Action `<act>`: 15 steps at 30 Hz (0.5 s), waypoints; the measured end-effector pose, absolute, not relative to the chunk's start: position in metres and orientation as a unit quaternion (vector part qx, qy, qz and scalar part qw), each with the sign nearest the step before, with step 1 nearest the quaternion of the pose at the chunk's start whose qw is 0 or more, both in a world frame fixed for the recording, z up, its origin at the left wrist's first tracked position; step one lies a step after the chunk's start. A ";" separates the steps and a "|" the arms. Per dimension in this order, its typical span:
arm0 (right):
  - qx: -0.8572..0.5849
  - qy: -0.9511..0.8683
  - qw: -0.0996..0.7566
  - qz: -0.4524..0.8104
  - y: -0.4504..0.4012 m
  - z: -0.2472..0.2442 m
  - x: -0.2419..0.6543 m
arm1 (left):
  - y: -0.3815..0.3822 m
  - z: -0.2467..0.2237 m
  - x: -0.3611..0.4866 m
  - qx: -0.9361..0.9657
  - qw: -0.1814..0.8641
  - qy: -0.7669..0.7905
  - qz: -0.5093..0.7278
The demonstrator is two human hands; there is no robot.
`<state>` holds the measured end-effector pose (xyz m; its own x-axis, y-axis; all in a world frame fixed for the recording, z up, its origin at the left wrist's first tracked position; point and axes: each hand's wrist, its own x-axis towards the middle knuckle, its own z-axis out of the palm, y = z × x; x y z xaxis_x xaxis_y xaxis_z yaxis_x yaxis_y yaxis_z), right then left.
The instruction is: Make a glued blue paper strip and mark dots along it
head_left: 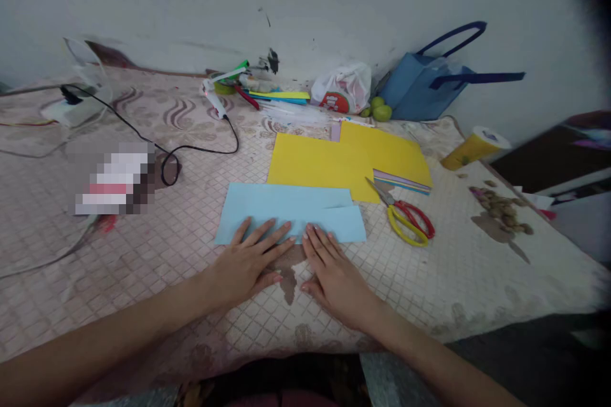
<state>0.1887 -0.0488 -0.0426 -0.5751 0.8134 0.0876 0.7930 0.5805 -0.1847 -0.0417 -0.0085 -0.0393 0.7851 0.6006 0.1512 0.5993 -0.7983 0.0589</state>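
A light blue sheet of paper lies on the patterned tablecloth in front of me, with a slit or fold line near its right end. My left hand rests flat with fingers spread over the sheet's near edge. Beside it, my right hand lies with its fingertips on the same edge, fingers stretched out. Neither hand grips anything. Behind the blue paper is a yellow sheet, partly covered by it. Scissors with one yellow and one red handle lie to the right, blades slightly apart.
A stack of coloured sheets sits behind the scissors. Along the wall are a glue gun with its black cord, a white plastic bag, green fruits and a blue bag. A yellow roll lies right.
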 end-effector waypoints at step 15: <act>-0.554 -0.831 0.055 -0.009 -0.065 -0.056 0.278 | -0.034 -0.042 -0.142 0.906 0.001 0.420 0.054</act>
<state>0.2777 -0.0649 -0.0560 -0.3800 0.9194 0.1017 0.9215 0.3858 -0.0451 -0.1421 -0.0344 -0.0420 0.6410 0.7614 0.0967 0.7613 -0.6468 0.0464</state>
